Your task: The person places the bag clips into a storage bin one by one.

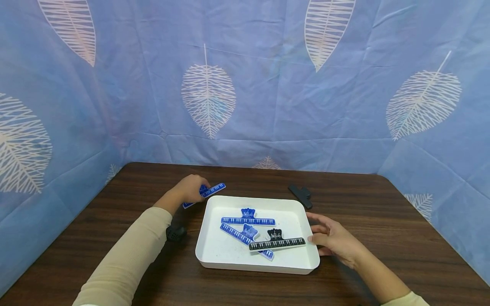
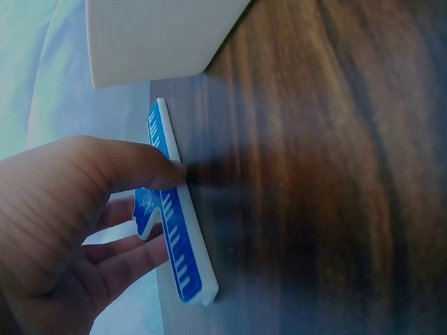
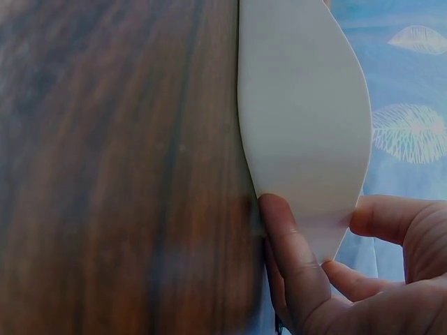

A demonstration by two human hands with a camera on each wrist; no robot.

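My left hand (image 1: 191, 189) pinches a blue clip (image 1: 215, 189) with a piano-key pattern, just beyond the tray's far left corner. In the left wrist view the thumb lies across the front of the clip (image 2: 185, 258), with fingers behind it. The clip is close to the tabletop; whether it touches is hard to tell. My right hand (image 1: 338, 243) grips the right side of a white tray (image 1: 214, 250), its thumb at the rim and other fingers against the outer wall (image 3: 300, 105). Inside the tray lie two blue piano-key clips (image 1: 249, 221) and a black one (image 1: 277, 244), partly overlapping.
A dark clip (image 1: 301, 196) lies on the brown wooden table (image 1: 344, 191) behind the tray's far right corner. Beside my left forearm is a dark object (image 1: 176, 233), partly hidden by the sleeve. Blue leaf-patterned cloth (image 1: 260, 106) hangs around the table.
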